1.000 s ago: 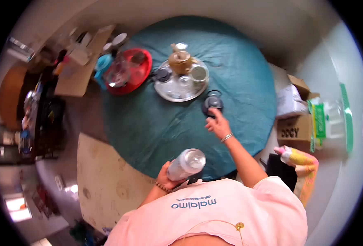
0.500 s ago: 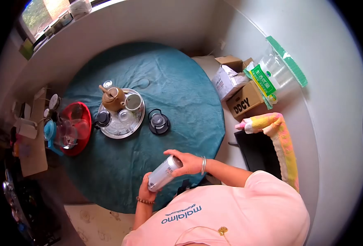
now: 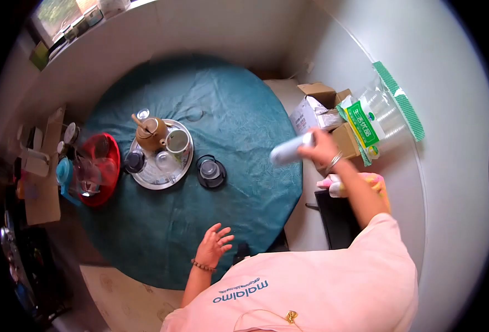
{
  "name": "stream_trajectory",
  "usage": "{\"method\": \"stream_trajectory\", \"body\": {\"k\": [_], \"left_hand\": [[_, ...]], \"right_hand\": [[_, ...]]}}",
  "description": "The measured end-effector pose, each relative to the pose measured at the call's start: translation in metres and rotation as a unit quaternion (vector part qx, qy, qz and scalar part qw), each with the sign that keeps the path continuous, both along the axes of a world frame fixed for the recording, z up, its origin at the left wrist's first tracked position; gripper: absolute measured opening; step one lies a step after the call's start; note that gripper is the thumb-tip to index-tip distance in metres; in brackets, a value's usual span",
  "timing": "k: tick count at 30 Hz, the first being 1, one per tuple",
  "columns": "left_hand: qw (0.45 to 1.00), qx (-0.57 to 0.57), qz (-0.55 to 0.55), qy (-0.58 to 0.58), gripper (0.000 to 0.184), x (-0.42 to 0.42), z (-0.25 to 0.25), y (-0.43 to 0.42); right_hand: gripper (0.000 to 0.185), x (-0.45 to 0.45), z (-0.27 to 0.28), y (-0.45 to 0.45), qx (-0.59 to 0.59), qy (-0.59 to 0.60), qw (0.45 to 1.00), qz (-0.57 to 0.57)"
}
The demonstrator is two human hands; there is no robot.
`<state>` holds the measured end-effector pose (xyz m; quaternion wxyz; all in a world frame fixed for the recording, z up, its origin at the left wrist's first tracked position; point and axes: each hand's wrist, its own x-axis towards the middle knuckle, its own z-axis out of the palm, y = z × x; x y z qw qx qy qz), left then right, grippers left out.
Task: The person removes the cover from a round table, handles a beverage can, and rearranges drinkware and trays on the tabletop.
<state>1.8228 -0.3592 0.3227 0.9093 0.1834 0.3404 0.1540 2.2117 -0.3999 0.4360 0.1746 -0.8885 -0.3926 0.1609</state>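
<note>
My right hand [image 3: 323, 148] grips a silver cylindrical canister [image 3: 287, 152] by one end, over the right edge of the round table. Motion blurs the canister, which lies tilted nearly level. Over the near edge of the table, my left hand [image 3: 214, 248] has its fingers spread and holds nothing. A black-rimmed lid or strainer with a clear centre [image 3: 210, 171] rests on the teal tablecloth [image 3: 244, 210], between my left hand and a round silver tray [image 3: 155, 181]. On the tray stand a brown teapot [image 3: 151, 134], a white mug [image 3: 177, 141] and a clear glass cup [image 3: 167, 161].
To the left, a red tray [image 3: 111, 187] holds clear glassware beside a blue-lidded jug [image 3: 64, 172]. Open cardboard boxes [image 3: 344, 138] and a green-labelled pack of plastic cups [image 3: 363, 123] sit at the right by the wall. Below them is a black chair [image 3: 335, 218].
My left hand has let go of the canister and opened. My right hand has carried the canister up and to the right, toward the table's right edge.
</note>
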Motion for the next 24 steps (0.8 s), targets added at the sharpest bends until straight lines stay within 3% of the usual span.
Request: {"method": "stream_trajectory", "body": {"k": [2,4,7,9,10,14,16,21,24], "left_hand": [[1.000,0.003,0.019,0.008,0.034,0.002,-0.003,-0.005],[0.999,-0.005,0.037,0.033,0.034,0.006,-0.009,-0.008],[0.992,0.002,0.108,0.071,0.033,0.019,0.002,-0.015],[0.993,0.003,0.075,0.086,0.034,0.034,0.011,-0.020],[0.989,0.006,0.111,0.095,0.034,0.041,0.014,-0.026],[0.990,-0.034,0.083,0.110,0.035,0.063,0.018,-0.038],[0.989,-0.052,0.066,0.121,0.034,0.068,0.019,-0.040],[0.984,-0.038,0.104,0.143,0.031,0.070,0.018,-0.032],[0.980,-0.035,0.123,0.151,0.030,0.073,0.018,-0.027]], "right_hand": [[0.058,0.074,-0.002,0.005,0.030,-0.108,0.993,-0.032],[0.057,0.140,-0.011,0.001,0.025,-0.126,0.991,-0.032],[0.065,0.231,-0.048,0.017,0.053,-0.241,0.966,-0.079],[0.067,0.262,-0.063,0.027,-0.014,-0.269,0.961,-0.060],[0.064,0.261,-0.065,0.033,-0.038,-0.269,0.957,-0.101],[0.061,0.284,-0.098,0.039,-0.075,-0.258,0.958,-0.101],[0.061,0.326,-0.138,0.037,-0.004,-0.219,0.973,-0.075],[0.065,0.359,-0.164,0.055,-0.125,-0.173,0.957,-0.197],[0.068,0.378,-0.184,0.065,-0.153,-0.130,0.963,-0.180]]}}
